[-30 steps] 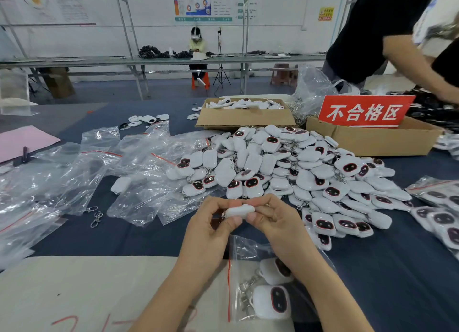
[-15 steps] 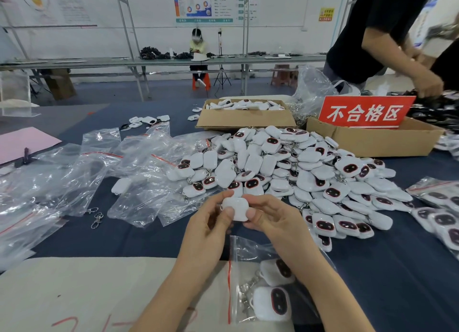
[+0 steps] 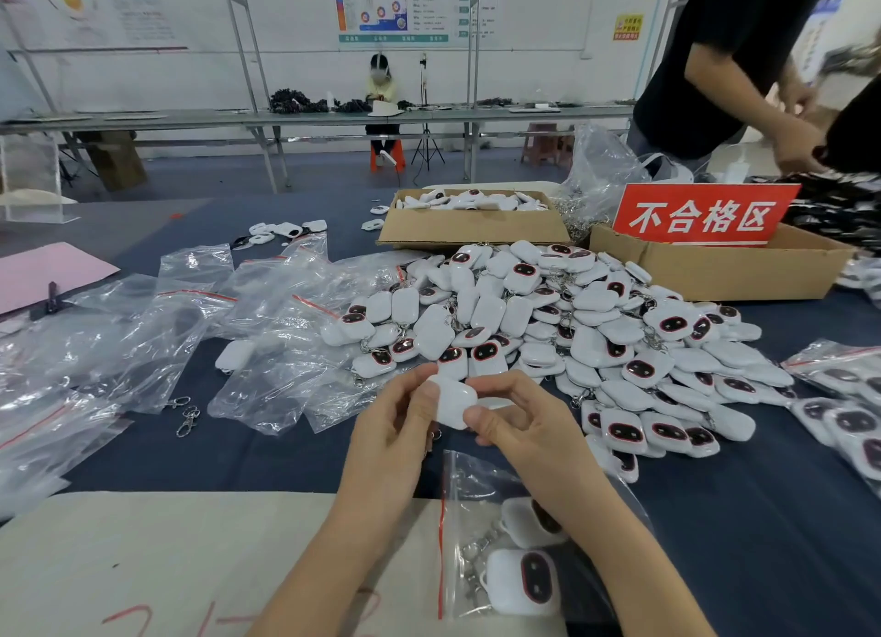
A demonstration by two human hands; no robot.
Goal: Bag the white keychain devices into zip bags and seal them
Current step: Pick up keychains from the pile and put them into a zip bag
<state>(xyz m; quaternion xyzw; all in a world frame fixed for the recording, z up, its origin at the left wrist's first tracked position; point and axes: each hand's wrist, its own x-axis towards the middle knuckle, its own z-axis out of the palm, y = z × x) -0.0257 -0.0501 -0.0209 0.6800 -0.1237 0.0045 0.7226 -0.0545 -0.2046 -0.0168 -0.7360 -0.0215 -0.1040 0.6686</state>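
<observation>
Head cam: left hand (image 3: 395, 427) & right hand (image 3: 519, 427) pinch 1 white keychain device (image 3: 453, 403) above table ctr. Zip bag (image 3: 496, 536) at 6 o'clock holds 2 devices. Loose pile (image 3: 572, 331) at 1 o'clock.

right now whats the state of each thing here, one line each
left hand: gripping the held device
right hand: gripping the same device
held device: off the table, plain white back up
zip bag under the forearms: two devices inside, seal state unclear
device pile: loose, unbagged
empty bags: crumpled, nothing in most
front box: open, devices inside
</observation>
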